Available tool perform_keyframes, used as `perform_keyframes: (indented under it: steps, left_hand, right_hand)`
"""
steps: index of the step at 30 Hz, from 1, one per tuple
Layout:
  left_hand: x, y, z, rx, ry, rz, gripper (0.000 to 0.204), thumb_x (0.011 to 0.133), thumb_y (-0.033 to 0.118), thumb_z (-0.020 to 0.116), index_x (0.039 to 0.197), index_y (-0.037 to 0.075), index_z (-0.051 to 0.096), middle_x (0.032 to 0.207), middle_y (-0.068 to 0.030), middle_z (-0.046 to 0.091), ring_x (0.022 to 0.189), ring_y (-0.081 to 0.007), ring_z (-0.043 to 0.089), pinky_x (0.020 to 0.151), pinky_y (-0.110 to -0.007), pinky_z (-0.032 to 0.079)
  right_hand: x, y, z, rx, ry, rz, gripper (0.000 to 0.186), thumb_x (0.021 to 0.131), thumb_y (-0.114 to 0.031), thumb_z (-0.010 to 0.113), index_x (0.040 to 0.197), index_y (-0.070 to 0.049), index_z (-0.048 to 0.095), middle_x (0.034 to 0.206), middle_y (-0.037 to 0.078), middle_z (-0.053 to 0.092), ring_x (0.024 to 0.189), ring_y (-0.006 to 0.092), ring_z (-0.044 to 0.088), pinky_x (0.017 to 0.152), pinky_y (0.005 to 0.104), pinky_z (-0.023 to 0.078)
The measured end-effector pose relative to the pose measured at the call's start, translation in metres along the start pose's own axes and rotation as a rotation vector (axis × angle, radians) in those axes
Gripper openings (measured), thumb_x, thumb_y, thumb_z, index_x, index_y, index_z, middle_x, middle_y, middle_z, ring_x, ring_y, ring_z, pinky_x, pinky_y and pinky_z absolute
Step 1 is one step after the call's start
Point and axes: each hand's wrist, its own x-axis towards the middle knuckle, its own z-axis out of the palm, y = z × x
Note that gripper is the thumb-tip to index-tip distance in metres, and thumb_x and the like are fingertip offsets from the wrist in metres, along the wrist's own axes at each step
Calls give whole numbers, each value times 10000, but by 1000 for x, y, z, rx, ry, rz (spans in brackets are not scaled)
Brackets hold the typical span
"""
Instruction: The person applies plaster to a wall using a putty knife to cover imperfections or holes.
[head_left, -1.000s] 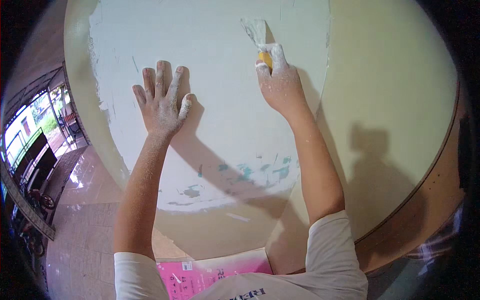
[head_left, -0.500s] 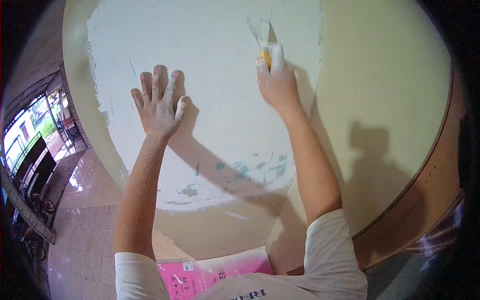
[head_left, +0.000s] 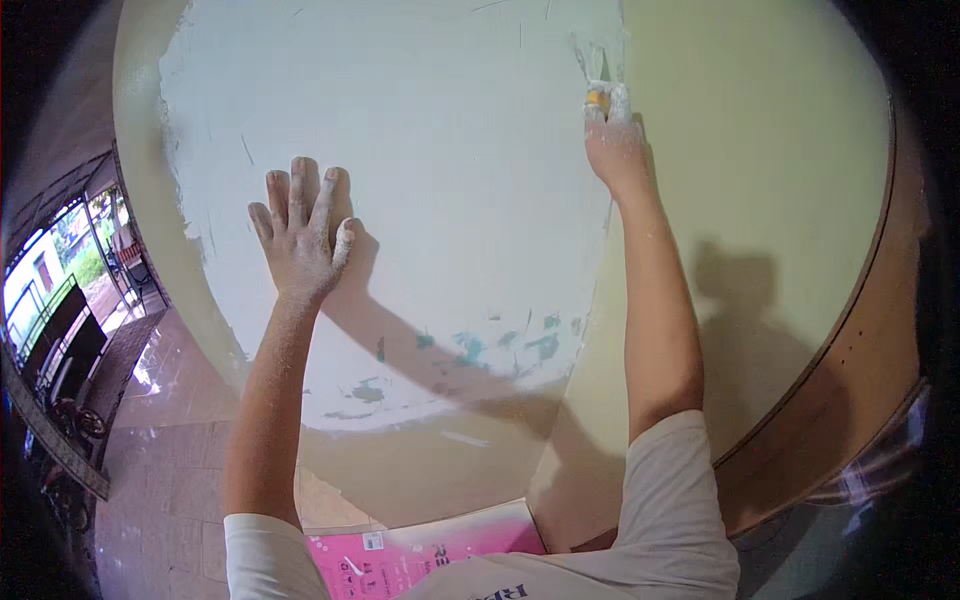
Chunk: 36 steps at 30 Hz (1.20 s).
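In the head view, the right hand [head_left: 618, 150] is raised toward one o'clock and its grip is closed around the yellow handle [head_left: 597, 99] of a putty knife [head_left: 598, 75]. The long axis of the tool runs almost vertical, and the blade points up toward twelve o'clock, lying against the wall [head_left: 760, 180] at the right edge of the white plaster patch [head_left: 450, 200]. The blade is covered with white plaster and is hard to separate from the surface; most of the handle is hidden by the fingers. The left hand [head_left: 300, 240] lies flat on the patch at about ten o'clock, fingers spread and pointing up, holding nothing. A pink bag [head_left: 440, 555] at six o'clock is partly cut off by the white shirt [head_left: 660, 530].
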Motion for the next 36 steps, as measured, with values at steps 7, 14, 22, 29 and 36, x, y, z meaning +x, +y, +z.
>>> perform_keyframes:
  steps: [7, 14, 22, 29, 36]
  left_hand:
    - [-2, -1, 2, 32, 41, 30, 605, 872, 469, 426, 1427, 272, 289, 1516, -80, 159, 1388, -359, 117, 1055, -611, 111]
    - [-5, -5, 8, 31, 44, 31, 589, 869, 467, 423, 1416, 275, 318, 1514, -81, 167, 1384, -366, 129, 1054, -626, 107]
    - [-6, -2, 12, 3, 36, 25, 594, 868, 473, 432, 1419, 296, 299, 1519, -60, 147, 1396, -341, 88, 1063, -621, 97]
    - [-7, -7, 9, 10, 44, 70, 567, 894, 507, 377, 1402, 257, 349, 1508, -91, 182, 1390, -360, 107, 1058, -622, 95]
    - [-13, -7, 5, 20, 21, 76, 580, 875, 513, 401, 1388, 243, 380, 1501, -104, 199, 1383, -361, 137, 1053, -624, 108]
  right_hand:
    - [-142, 108, 67, 116, 90, -139, 302, 859, -159, 497, 1134, -35, 485, 1020, 236, 545, 973, 412, 495, 832, 486, 397]
    - [-148, 109, 64, 141, -44, -144, 331, 839, -148, 525, 1150, -38, 490, 999, 233, 547, 961, 412, 507, 842, 470, 415]
    - [23, -17, 10, -141, -87, -198, 342, 885, -321, 467, 1138, -91, 451, 844, 254, 628, 821, 449, 594, 741, 507, 464]
    - [-14, -5, 22, 29, -42, -105, 318, 881, -273, 482, 1143, -94, 450, 845, 237, 628, 855, 409, 604, 768, 481, 461]
    - [53, -18, 4, -131, 53, -113, 407, 878, -387, 445, 1188, -124, 449, 1008, 229, 616, 957, 405, 580, 807, 487, 453]
